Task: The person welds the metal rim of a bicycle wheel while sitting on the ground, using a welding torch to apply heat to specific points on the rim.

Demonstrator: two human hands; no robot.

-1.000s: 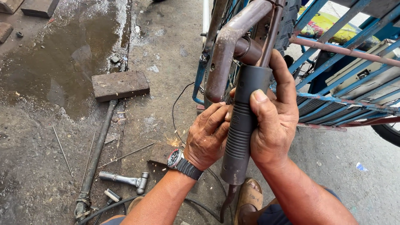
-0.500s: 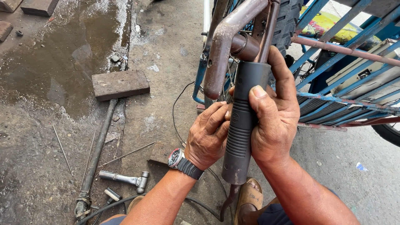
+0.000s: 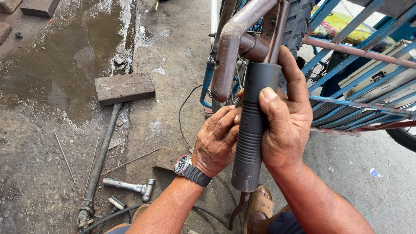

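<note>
Head view, the only one here: the dark rubber grip (image 3: 251, 130) stands nearly upright at the centre, its top end pushed onto a brown metal handlebar tube (image 3: 234, 47) that curves away toward twelve o'clock. The right hand (image 3: 288, 123) is wrapped around the grip from the three o'clock side, thumb pressed flat on its front, seemingly so the sleeve stays lined up with the tube. The left hand (image 3: 216, 141), wearing a wristwatch (image 3: 184, 166), is curled against the grip from nine o'clock, fingers bent in behind it; it looks closed on the grip too, though the fingertips are hidden. Both arms come up from six o'clock, which puts the pull along the grip's length.

At two o'clock stands a blue metal frame (image 3: 346, 99) with a tyre (image 3: 299, 21) beside the tube. On the wet concrete floor (image 3: 52, 86), a brick (image 3: 125, 88) lies at ten o'clock, a long pipe (image 3: 102, 160) runs below it, and a small metal tool (image 3: 130, 187) rests at seven o'clock, well apart from the hands. A sandalled foot (image 3: 258, 208) shows at six.
</note>
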